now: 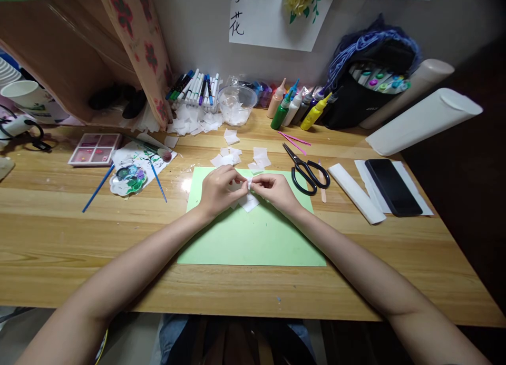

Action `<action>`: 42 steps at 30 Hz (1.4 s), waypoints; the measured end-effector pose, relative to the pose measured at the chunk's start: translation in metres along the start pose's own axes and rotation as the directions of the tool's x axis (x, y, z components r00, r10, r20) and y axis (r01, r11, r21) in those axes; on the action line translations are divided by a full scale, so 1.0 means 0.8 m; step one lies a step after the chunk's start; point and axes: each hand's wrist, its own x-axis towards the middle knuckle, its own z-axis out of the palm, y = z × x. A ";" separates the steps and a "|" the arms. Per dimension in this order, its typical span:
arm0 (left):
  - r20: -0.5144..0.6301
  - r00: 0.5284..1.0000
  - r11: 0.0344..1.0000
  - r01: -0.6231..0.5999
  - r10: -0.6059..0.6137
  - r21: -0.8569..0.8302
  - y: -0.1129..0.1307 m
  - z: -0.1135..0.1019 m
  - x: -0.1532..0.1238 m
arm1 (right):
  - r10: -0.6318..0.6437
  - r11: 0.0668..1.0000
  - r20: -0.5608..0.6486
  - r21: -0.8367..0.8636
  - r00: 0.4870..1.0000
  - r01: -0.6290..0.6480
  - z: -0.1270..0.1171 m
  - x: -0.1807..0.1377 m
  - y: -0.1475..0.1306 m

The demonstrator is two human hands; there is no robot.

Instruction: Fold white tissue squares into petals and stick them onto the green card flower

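Note:
Over the upper part of a green paper sheet (253, 243), my left hand (220, 192) and my right hand (276, 191) meet, fingertips pinched. Between them is a small piece of white tissue paper (250, 183), gripped from both sides. Below the fingers, more white tissue (249, 202) lies on the sheet, partly hidden by my left hand. Loose tissue squares (260, 157) sit just beyond my hands, some overlapping the sheet's far edge. To the right of my right hand, black-handled scissors (306, 171) rest with their blades pointing away to the left.
At left are a paint palette (128, 179), brushes and a pink case (95, 149). Markers (195, 88), a clear bowl (237, 104) and paint bottles (281, 109) line the wall. A phone (393, 187) and white paper rolls (425, 121) occupy the right.

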 end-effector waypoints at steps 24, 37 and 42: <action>-0.023 0.999 0.999 0.031 -0.032 -0.032 -0.002 -0.001 0.001 | -0.030 1.000 0.103 0.007 0.994 0.030 -0.005 -0.001 -0.007; -0.031 0.998 0.998 0.050 -0.051 -0.030 -0.003 0.000 0.001 | 0.003 1.000 0.129 0.015 0.992 -0.005 -0.006 0.000 -0.006; -0.032 0.998 0.998 0.052 -0.053 -0.022 -0.003 0.001 0.000 | 0.003 1.000 0.120 0.019 0.993 -0.006 -0.006 -0.001 -0.007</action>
